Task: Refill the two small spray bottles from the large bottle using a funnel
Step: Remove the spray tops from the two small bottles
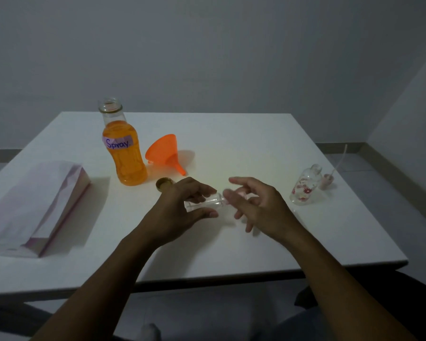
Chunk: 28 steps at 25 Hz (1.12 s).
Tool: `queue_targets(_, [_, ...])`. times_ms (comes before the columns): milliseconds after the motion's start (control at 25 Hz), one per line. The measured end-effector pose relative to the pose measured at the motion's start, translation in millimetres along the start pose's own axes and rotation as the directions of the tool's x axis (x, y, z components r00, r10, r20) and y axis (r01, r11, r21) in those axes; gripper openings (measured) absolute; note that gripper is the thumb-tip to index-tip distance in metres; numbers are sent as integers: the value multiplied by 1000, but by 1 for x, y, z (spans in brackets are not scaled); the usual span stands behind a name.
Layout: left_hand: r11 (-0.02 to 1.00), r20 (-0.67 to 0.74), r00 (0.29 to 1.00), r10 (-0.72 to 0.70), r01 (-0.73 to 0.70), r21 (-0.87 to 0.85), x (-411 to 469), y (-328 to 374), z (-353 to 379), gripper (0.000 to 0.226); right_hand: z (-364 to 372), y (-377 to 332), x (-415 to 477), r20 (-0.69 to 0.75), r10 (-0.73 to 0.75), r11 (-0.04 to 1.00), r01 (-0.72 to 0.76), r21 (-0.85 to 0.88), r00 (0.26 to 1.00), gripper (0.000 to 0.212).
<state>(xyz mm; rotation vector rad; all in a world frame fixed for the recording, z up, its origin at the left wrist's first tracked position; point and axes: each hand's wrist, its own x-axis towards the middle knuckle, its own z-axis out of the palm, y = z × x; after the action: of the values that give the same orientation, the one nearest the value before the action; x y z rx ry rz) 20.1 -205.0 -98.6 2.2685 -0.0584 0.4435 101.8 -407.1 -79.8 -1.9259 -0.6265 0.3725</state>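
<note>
1. Dim room, bare grey wall behind; white table (231, 134) filling mid-frame.
2. Left of centre: large bottle (124, 153) labelled "Spray", upright, uncapped, orange liquid up to the shoulder. Gold cap (164, 183) lying just beside its base.
3. Just right of it: orange funnel (166, 151) on its side, spout toward the lower right, in no bottle's neck.
4. Centre: left hand (182, 205) curled round clear spray bottle (204, 204), held sideways above the table, apparently empty.
5. Right hand (258, 205) at that bottle's neck, thumb and forefinger pinching pink spray head (241, 193), other fingers spread; blurred, so cannot tell whether on or already off.
6. Right side: flowered spray bottle (305, 185), neck open, no orange seen inside; loose sprayer top (328, 180) with dip tube just beside.
7. Far left: white paper bag (35, 205) lying flat.
8. Judged progress: early. Done: large bottle and flowered bottle opened. In hand: likely unscrewing the second sprayer. Left: seating funnel, pouring into both, refitting tops.
</note>
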Motion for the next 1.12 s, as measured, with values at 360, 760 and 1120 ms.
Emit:
queue_targets(360, [1000,16,1000,27,-27,-4,1,0,2,43,-11,6,-1,-16,-321,945,319,-77,947,18])
queue_targets(760, [1000,15,1000,26,-26,17,-1,3,5,43,-11,4,-1,-11,-80,995,79,-55,997,40])
queue_targets(1120, [995,-44,996,-76,79,62,-1,-3,-4,43,-31,12,-2,-97,-502,792,411,-452,860,17])
